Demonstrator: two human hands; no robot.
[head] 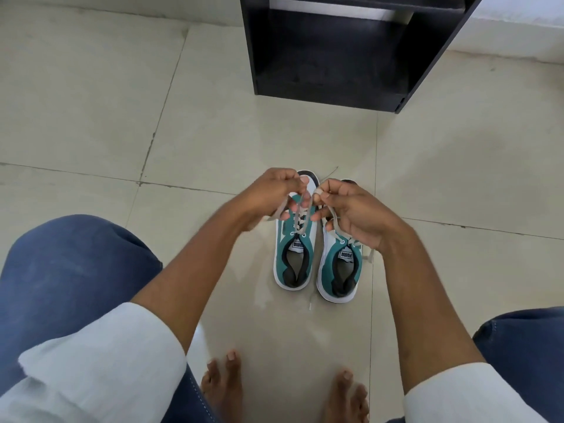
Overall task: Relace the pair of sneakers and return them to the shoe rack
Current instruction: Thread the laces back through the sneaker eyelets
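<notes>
Below, two teal-and-white sneakers stand side by side on the tiled floor [122,117], toes pointing toward a black shoe rack [329,56] further ahead. Above the left sneaker [293,257], the left hand [271,193] and right hand [351,209] each pinch an end of its pale lace [300,219]. The right sneaker [338,270] sits just under the right hand.

A home floor — pale tiles [91,102], black shoe rack [329,56], bare feet [224,386].
</notes>
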